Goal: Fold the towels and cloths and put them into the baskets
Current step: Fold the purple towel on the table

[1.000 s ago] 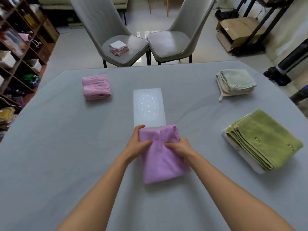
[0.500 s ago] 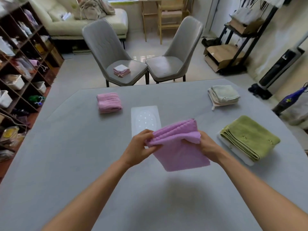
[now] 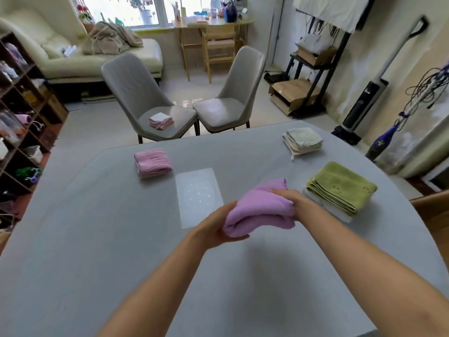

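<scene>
The purple towel (image 3: 260, 210) is folded into a chunky bundle and held up just above the grey bench (image 3: 97, 239), roughly mid-bench and a bit right of the pale rectangular mat (image 3: 198, 195). Left hand (image 3: 213, 227) cups it from below at the near-left end, fingers curled under the rolled fold; right hand (image 3: 295, 203) clamps the right side, fingers wrapped over the top. So both hands have hold of it, neither one loose. Its long axis runs about left to right between the two hands, slightly tilted, with a loose corner poking up toward the far right and the rounded fold facing the person. Looks to me like the folding is basically done and this is the carry step. Next move would need a basket, and I honestly can't see one on the bench, so it probably means going off to the side somewhere while keeping the layers pinched so it doesn't flop open. Around it: a folded pink cloth (image 3: 152, 162) far left, a pale green cloth (image 3: 303, 141) far right, and a green towel stack (image 3: 342, 187) just beside the right hand.
</scene>
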The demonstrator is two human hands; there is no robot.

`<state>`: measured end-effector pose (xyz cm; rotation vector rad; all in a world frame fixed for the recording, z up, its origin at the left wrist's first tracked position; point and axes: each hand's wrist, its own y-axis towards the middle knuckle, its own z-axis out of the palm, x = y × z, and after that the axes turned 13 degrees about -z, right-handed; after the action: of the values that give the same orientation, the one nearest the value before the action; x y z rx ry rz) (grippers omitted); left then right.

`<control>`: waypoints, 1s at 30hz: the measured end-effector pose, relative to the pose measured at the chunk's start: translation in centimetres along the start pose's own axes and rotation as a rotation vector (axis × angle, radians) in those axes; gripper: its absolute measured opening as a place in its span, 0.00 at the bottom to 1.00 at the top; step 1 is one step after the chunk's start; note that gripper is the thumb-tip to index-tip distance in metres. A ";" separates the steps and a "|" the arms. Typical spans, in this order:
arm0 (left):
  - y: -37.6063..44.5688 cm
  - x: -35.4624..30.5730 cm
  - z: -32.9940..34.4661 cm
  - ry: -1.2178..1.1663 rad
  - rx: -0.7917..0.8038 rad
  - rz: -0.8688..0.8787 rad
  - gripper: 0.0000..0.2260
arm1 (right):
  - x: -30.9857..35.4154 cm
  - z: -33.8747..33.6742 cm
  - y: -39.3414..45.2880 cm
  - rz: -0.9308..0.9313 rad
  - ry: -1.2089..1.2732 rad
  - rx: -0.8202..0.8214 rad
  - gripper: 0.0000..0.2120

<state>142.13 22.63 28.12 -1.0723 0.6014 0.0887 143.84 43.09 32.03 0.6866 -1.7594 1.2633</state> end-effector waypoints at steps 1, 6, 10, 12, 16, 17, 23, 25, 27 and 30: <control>0.0 -0.1 0.4 -0.033 -0.048 0.031 0.21 | 0.2 -0.1 -0.1 0.050 0.005 0.035 0.05; -1.4 -1.7 -0.3 0.102 -0.130 0.141 0.40 | 0.6 0.0 -1.4 0.207 -0.051 0.146 0.10; -3.6 -2.3 -0.9 0.370 0.019 0.249 0.22 | 1.1 0.4 -2.1 0.192 -0.091 0.100 0.13; -4.0 -2.3 -1.5 0.392 0.053 0.323 0.19 | 1.2 0.8 -2.0 0.200 -0.058 0.060 0.16; -3.4 -2.2 -1.9 0.381 -0.154 0.487 0.21 | 0.6 1.2 -2.0 0.147 0.196 0.007 0.13; -3.4 -2.2 -2.0 0.424 -0.220 0.540 0.23 | 0.5 1.2 -2.0 0.110 0.265 -0.023 0.12; -3.5 -1.0 -3.3 1.062 -0.188 0.456 0.25 | 0.1 0.1 -1.4 -0.088 0.240 -0.135 0.11; -4.4 -1.6 -3.5 1.035 -0.086 0.310 0.27 | 0.4 -0.2 -1.3 -0.213 0.067 -0.110 0.06; -5.3 -2.5 -2.8 0.703 -0.083 0.307 0.28 | 1.6 -0.1 -1.5 -0.381 -0.120 -0.081 0.08; -5.2 -3.9 -0.4 0.126 0.011 0.249 0.32 | 3.8 2.2 -4.2 -0.624 -0.387 0.006 0.12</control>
<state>140.55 20.61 34.06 -0.9936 0.8467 0.2352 144.67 39.79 37.00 1.4247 -1.6346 0.7358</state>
